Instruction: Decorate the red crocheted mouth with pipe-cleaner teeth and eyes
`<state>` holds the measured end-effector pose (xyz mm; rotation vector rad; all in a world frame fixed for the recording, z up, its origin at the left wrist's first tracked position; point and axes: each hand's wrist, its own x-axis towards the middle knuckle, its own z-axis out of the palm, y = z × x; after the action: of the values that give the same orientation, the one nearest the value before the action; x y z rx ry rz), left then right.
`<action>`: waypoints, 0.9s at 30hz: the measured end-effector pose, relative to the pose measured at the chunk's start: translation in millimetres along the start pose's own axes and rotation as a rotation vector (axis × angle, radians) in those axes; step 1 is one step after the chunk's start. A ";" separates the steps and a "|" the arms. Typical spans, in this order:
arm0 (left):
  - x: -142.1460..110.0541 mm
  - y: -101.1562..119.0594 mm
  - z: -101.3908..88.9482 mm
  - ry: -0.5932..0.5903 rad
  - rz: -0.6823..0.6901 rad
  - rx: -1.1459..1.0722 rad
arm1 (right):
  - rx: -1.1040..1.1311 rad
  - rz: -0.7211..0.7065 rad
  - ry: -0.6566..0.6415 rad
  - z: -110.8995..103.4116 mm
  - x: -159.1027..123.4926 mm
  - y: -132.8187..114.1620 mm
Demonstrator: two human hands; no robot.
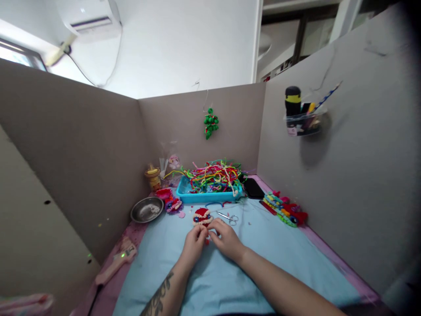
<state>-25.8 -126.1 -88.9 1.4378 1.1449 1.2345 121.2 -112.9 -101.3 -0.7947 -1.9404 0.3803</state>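
Observation:
A small red and cream crocheted piece [202,217] with two blue eye-like spots lies on the light blue cloth, just beyond my fingertips. My left hand [195,242] is closed in a pinch at its near edge. Opposite it, my right hand [226,238] also has thumb and forefinger drawn together, its tips almost meeting the left ones. What sits between the fingers is too small to make out; a bit of red [207,241] shows just below them. Small scissors [230,217] lie on the cloth past my right hand.
Behind stands a blue tray [210,198] heaped with colourful yarn strands. To the left are a metal bowl [147,210], crocheted pieces [172,205] and a pink glue gun [116,265]. A black phone [254,188] and more crocheted pieces [285,210] lie right. Grey panels surround the table.

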 end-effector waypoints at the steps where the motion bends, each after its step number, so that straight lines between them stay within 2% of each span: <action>1: 0.5 -0.2 -0.5 -0.005 0.000 -0.005 | 0.026 0.001 0.005 -0.5 0.3 0.2; 11: 2.6 -5.1 -1.1 0.003 0.025 -0.122 | 0.141 0.067 0.029 -4.5 5.5 -3.3; 16: -1.8 -5.8 -3.3 0.014 0.100 0.030 | 0.110 0.042 -0.010 -4.9 5.1 -3.4; 22: -2.0 -5.7 -6.3 0.015 0.173 0.246 | 0.066 0.021 0.013 -4.7 4.7 -2.7; 27: -2.6 -0.7 -3.7 -0.003 0.070 0.223 | -0.053 -0.039 0.015 -4.1 2.2 0.7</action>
<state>-29.7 -128.3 -89.6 1.6565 1.2707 1.1803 124.3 -111.1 -98.2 -0.7904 -1.9559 0.3004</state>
